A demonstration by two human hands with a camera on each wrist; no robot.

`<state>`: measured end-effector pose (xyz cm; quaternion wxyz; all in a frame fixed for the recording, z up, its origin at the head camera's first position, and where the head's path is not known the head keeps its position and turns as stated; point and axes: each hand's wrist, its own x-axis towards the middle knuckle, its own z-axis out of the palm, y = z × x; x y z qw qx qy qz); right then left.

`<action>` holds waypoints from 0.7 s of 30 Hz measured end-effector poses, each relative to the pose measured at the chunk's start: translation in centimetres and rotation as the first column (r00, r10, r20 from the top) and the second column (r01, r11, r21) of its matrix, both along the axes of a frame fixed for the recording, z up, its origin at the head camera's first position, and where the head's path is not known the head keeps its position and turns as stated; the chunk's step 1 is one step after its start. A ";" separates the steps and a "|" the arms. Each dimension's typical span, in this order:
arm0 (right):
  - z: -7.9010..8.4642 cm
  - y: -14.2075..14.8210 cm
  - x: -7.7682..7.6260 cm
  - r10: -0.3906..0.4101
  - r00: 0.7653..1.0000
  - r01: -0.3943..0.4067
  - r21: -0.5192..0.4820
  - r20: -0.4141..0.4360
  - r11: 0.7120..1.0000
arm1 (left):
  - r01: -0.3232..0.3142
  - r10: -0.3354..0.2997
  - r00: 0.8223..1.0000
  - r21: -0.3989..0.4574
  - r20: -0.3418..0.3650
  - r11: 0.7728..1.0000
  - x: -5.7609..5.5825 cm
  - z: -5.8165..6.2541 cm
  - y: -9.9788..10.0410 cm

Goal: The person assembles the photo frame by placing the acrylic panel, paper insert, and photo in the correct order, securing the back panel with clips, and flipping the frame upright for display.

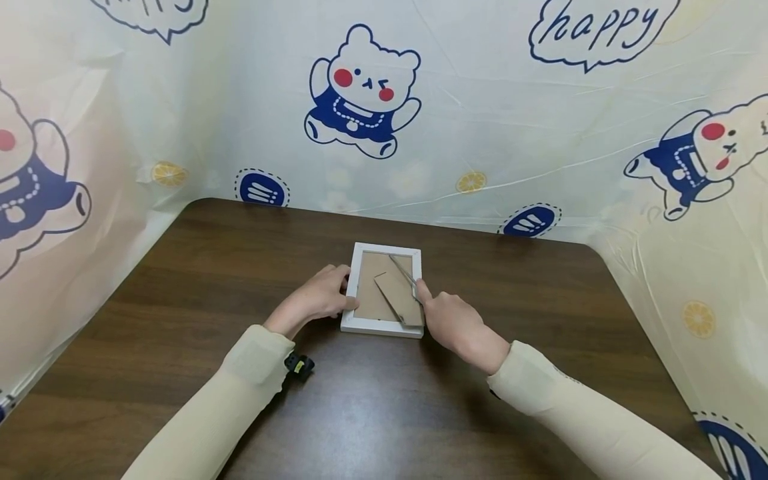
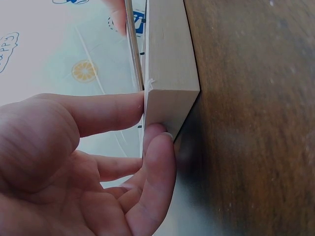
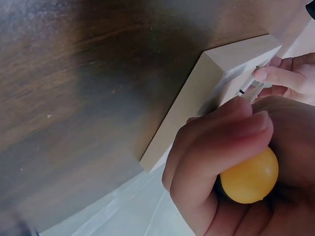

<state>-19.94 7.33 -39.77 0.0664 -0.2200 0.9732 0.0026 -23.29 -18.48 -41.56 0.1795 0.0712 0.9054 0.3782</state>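
Observation:
A white picture frame (image 1: 349, 320) lies face down, its brown backing board (image 1: 369, 267) upward. On the backing, a brown stand leg (image 1: 401, 297) sits slantwise. My left hand (image 1: 321, 293) holds the frame's left side, thumb on the top face and fingers against the outer side, as the left wrist view shows. My right hand (image 1: 453, 323) grips a screwdriver (image 1: 401, 265) at the frame's right edge. Its thin shaft slants over the backing toward the upper rim. In the right wrist view, the rounded yellow handle end (image 3: 250, 177) pokes out of the curled fingers.
The frame rests on a dark brown wooden table (image 1: 270, 247). Behind and beside the table hangs a pale curtain (image 1: 450, 133) printed with bears and orange slices. A small black device (image 1: 300, 365) sits at the left wrist.

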 end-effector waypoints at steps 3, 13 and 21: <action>-0.2 0.1 0.0 0.013 1.000 -0.013 0.003 -0.013 1.000 | 0.000 0.000 1.000 0.000 0.003 1.000 -0.1 0.0 0.0; -0.3 0.4 -0.2 0.031 0.999 -0.031 -0.017 -0.012 0.999 | -0.002 0.002 1.000 -0.005 0.006 1.000 -0.1 0.0 0.0; -0.5 0.5 -0.3 0.038 0.999 -0.038 -0.020 -0.008 0.999 | 0.002 -0.002 1.000 -0.010 -0.005 1.000 -0.1 0.0 0.0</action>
